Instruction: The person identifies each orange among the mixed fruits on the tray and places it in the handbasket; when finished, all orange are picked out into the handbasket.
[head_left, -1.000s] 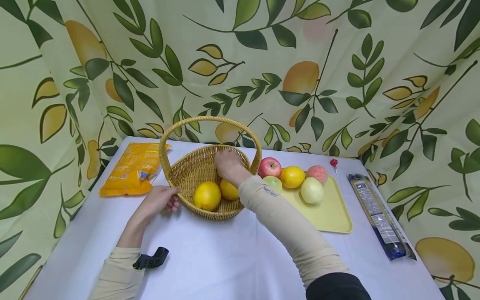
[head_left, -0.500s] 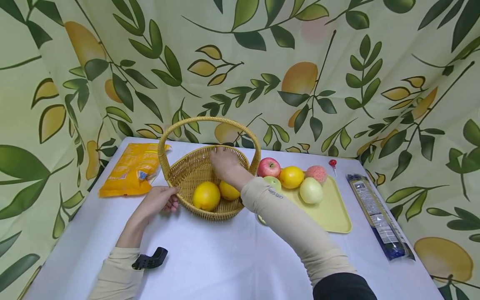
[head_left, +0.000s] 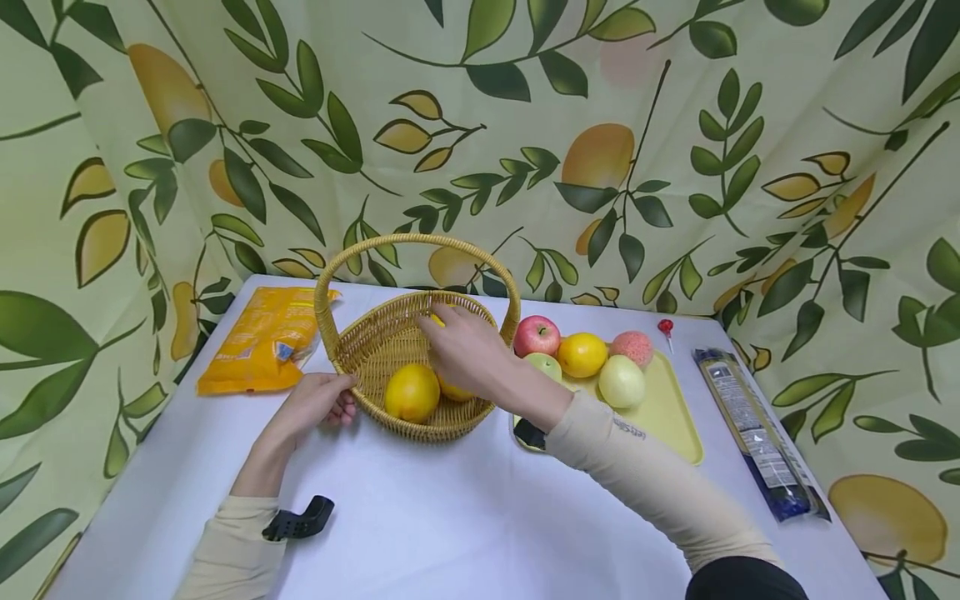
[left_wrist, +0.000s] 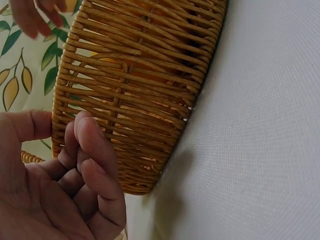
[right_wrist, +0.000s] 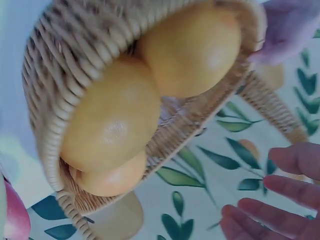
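Note:
A wicker basket with a tall arched handle stands on the table. My left hand pinches its left rim, thumb over the edge and fingers curled against the outside wall. Inside lie round orange-yellow fruits: one at the front left, another half hidden under my right hand, and a third showing at the back right. My right hand is over the basket's right side. In the right wrist view its fingers are spread and empty, apart from the fruits.
Right of the basket, a yellow tray bears a red apple, a green apple, an orange-yellow fruit, a pink ball and a pale fruit. A lollipop, a long packet and an orange bag lie around.
My right hand has let go of a fruit at the basket's back right and drawn back toward the front right, uncovering it. The left hand stays at the rim.

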